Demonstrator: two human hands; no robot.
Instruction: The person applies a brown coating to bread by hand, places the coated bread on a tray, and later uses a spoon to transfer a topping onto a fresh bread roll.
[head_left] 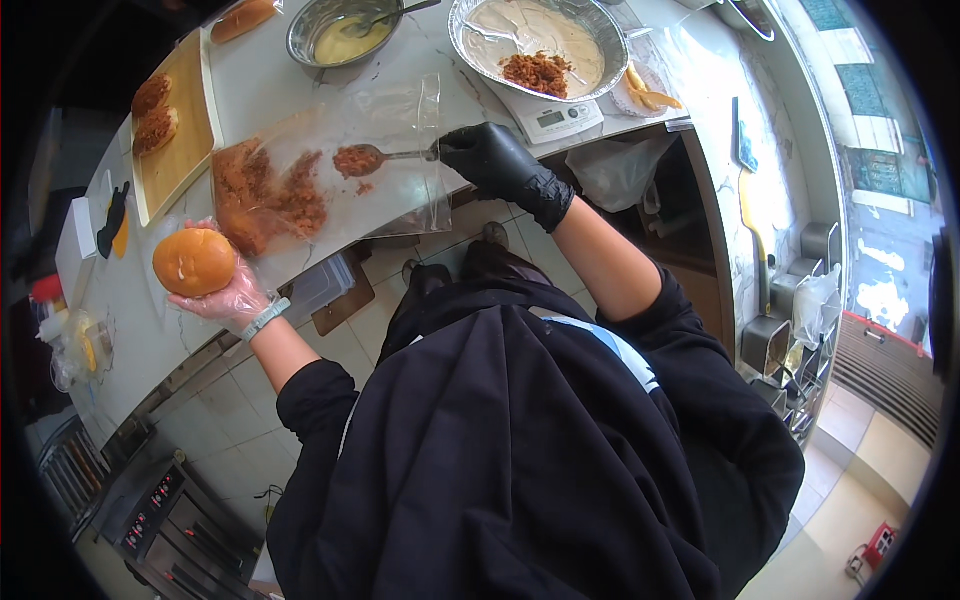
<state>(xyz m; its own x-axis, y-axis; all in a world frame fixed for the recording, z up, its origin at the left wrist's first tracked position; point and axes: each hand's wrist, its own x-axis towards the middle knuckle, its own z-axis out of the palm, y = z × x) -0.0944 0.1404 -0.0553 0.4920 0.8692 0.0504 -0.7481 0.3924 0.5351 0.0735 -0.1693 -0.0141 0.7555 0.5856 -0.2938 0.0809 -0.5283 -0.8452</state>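
Note:
A round golden bun (196,262) rests in my left hand (232,300), which wears a clear plastic glove and curls around it from below. My right hand (495,165), in a black glove, grips the handle of a metal spoon (410,154). Reddish-brown shreds, probably meat floss, fill the spoon's bowl. The spoon is in or over a large clear plastic bag (400,110) lying on the counter; more of the same floss (275,195) is spread inside the bag. The bun is just left of the bag's near corner.
A tray (190,110) holds floss-covered buns at the far left. At the back stand a steel bowl (298,40) of yellow cream and a foil basin (610,40) of pale cream with floss, the latter on a kitchen scale (560,122). A yellow-handled spatula (748,200) lies right.

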